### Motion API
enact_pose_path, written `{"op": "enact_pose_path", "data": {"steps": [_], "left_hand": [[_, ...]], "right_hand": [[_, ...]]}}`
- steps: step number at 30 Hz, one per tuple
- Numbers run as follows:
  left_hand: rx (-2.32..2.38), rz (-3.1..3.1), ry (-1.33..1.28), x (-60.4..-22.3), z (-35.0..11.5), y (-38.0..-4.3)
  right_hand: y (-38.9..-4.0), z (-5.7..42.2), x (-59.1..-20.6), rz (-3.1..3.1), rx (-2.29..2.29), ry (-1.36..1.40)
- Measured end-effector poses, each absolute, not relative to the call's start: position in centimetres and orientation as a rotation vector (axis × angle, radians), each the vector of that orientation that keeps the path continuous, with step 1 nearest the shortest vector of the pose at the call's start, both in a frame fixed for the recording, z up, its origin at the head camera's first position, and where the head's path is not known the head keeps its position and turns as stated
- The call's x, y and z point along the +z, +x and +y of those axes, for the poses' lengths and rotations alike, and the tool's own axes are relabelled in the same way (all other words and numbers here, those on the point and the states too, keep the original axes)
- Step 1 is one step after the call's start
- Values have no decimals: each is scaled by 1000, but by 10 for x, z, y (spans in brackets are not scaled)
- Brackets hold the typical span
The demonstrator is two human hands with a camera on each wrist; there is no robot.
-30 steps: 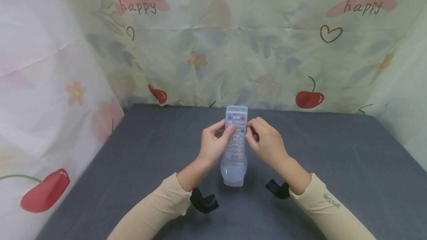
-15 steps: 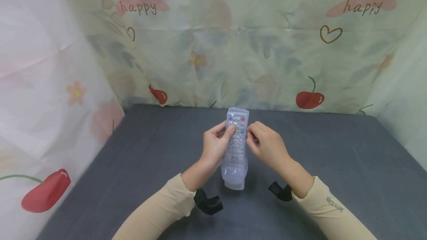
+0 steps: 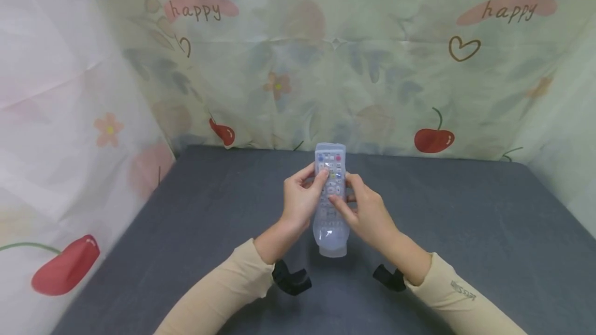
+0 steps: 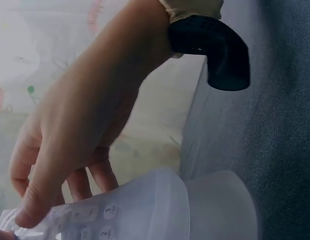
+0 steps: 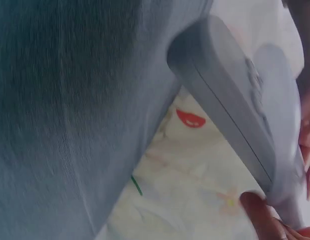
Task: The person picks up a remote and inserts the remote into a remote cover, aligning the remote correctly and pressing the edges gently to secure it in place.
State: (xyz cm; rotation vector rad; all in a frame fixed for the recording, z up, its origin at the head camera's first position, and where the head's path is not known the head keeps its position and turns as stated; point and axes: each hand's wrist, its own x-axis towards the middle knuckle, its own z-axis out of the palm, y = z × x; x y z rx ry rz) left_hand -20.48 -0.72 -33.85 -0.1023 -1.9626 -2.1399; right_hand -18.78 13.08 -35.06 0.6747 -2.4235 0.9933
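A pale remote control (image 5: pixel 230 115) is held tilted above the middle of the table. A translucent soft cover (image 3: pixel 331 234) lies over its button side. The cover's lower part (image 5: pixel 280 85) stands away from the remote's body in the right wrist view, and the remote's bottom end (image 4: pixel 225 205) sticks out below it. My left hand (image 3: pixel 298 198) grips the upper left side, thumb on the face and fingers behind. On the right edge, my right hand (image 3: pixel 370 216) pinches the cover, its thumb lying on the face. The remote's back is hidden in the head view.
Beneath the hands is a dark grey table (image 3: pixel 223 195). A patterned curtain (image 3: pixel 335 66) hangs behind it, with another curtain (image 3: pixel 70 118) along the left. Black curved brackets (image 3: pixel 291 279) stick out below both wrists.
My right thumb has moved from the edge onto the front of the cover, lower down. The remote has tilted slightly and risen a little. My left hand keeps its grip.
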Motion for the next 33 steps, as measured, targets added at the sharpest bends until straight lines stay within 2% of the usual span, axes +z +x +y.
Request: {"op": "enact_pose_path", "data": {"steps": [6, 11, 33], "left_hand": [[-2090, -2028, -194, -338, -9, -205], [-1861, -2123, -317, -336, -16, -206], [-1592, -2034, -321, -342, -17, -207]], "right_hand": [[-190, 128, -355, -2306, 1100, 644], [-192, 130, -353, -2276, 1197, 601], [-189, 129, -349, -2297, 1380, 503]]}}
